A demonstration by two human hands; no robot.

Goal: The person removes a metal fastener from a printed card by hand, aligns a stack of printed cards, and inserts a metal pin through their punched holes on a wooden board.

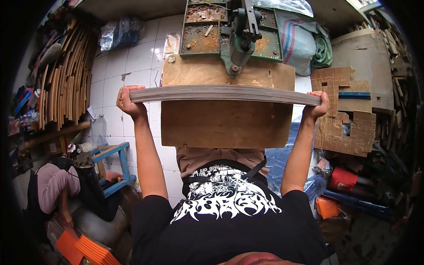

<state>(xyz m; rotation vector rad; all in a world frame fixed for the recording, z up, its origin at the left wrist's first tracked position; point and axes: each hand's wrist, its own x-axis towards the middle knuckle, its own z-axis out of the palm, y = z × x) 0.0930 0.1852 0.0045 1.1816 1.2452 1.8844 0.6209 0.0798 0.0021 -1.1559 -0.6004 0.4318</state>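
Note:
A thick stack of thin grey-brown sheets is held up edge-on across the front of me, its long edge toward the camera. My left hand grips the stack's left end, with the thumb on top and the fingers curled in. At the opposite end my right hand is closed round the stack the same way. Below and behind the stack lies a brown wooden board, whose surface shows on both sides of it. Beyond that, a green press-like machine stands over the board's far edge.
Divided metal trays flank the machine, holding small bits. Cut brown boards lean at right; a white sack sits behind. Upright brown panels stand at left. Another person sits lower left beside orange sheets and a blue frame.

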